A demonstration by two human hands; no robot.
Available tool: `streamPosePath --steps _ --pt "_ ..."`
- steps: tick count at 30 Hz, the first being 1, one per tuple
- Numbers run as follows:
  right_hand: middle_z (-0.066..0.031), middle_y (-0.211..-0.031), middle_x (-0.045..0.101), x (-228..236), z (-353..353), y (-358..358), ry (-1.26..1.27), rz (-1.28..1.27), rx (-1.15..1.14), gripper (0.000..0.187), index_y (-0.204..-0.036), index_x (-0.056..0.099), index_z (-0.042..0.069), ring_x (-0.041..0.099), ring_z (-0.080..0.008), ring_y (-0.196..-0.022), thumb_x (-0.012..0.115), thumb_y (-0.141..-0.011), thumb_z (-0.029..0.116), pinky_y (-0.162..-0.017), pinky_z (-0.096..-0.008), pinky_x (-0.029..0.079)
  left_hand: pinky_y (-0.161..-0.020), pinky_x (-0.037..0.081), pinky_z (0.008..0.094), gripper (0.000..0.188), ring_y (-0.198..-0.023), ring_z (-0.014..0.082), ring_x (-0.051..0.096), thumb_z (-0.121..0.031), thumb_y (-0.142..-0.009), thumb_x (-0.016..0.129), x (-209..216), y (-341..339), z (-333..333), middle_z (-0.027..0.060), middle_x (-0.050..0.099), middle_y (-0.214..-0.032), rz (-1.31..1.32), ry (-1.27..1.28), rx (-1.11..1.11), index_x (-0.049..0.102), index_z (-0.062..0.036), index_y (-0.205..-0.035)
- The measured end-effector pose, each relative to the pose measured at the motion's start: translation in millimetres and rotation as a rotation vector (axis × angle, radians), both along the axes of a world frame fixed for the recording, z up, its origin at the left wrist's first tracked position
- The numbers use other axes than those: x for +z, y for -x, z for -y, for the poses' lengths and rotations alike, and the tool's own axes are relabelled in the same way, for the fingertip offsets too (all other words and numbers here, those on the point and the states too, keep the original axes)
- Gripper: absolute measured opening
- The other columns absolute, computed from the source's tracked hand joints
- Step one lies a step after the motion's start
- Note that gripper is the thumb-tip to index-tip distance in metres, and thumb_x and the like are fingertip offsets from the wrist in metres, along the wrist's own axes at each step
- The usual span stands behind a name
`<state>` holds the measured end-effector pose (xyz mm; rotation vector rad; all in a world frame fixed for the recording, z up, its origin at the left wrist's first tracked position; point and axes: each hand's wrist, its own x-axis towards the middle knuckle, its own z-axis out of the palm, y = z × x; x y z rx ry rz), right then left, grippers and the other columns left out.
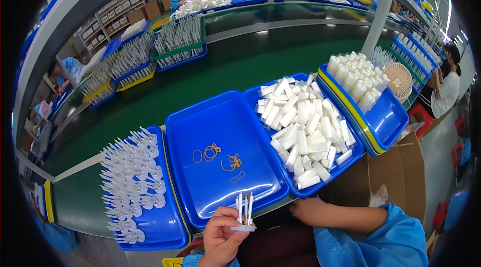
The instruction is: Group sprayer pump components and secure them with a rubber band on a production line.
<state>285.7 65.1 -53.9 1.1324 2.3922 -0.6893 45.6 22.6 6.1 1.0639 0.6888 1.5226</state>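
My left hand (pixel 223 232) pinches a small clear-white plastic piece (pixel 244 215), a round base with several thin upright posts, in front of the middle blue tray. My right hand (pixel 303 210) is low at the near edge, just below the tray of white pieces; its fingers are hidden. In the middle blue tray (pixel 190 126) lie loose orange rubber bands (pixel 212 151). The blue tray (pixel 175 234) on the left bears rows of similar clear posted pieces (pixel 133 182). To the right, another blue tray (pixel 356 152) is heaped with white rectangular wrapped pieces (pixel 303 126).
Stacked blue and yellow trays (pixel 396 129) at the right hold upright white cylinders (pixel 356 79). Beyond the trays runs a green conveyor belt (pixel 240 61). More filled trays (pixel 180 41) line its far side, where other people work. An open cardboard box (pixel 401 166) stands at my right.
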Motion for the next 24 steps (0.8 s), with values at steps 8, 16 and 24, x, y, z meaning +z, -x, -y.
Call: streamPosePath --steps 8,16,24 --pt "-0.0178 -0.094 0.059 120.5 12.9 -11.6 0.344 -1.058 -0.477 0.036 -0.123 0.04 0.009 0.061 -0.0198 -0.067 0.048 -0.088 0.008 -0.055 -0.03 0.048 -0.073 0.049 0.0318 0.02 -0.083 0.0214 0.058 0.005 -0.074 0.066 9.7 -2.1 -9.7 0.0117 0.052 -0.097 -0.021 0.097 -0.194 0.056 -0.0026 -0.089" --pt "-0.0129 -0.093 0.056 112.4 -26.2 24.6 0.754 -1.78 -0.937 0.057 -0.141 0.018 0.01 0.05 -0.0105 -0.069 0.046 -0.091 0.008 -0.055 -0.019 0.039 -0.062 0.047 0.0325 0.025 -0.073 0.025 0.059 0.009 -0.067 0.067 24.7 -16.9 -25.2 0.0107 0.06 -0.09 -0.455 -0.432 -0.221 0.067 -0.0063 -0.087" --pt "-0.0098 -0.09 0.057 99.8 -35.1 27.8 1.094 -1.797 -1.0 0.051 -0.139 0.028 0.009 0.054 -0.0116 -0.079 0.048 -0.091 0.01 -0.063 -0.0208 0.042 -0.065 0.047 0.0334 0.021 -0.074 0.0253 0.059 0.006 -0.068 0.067 21.6 -18.3 -21.6 0.0103 0.06 -0.089 -0.477 -0.37 -0.182 0.068 -0.0062 -0.084"
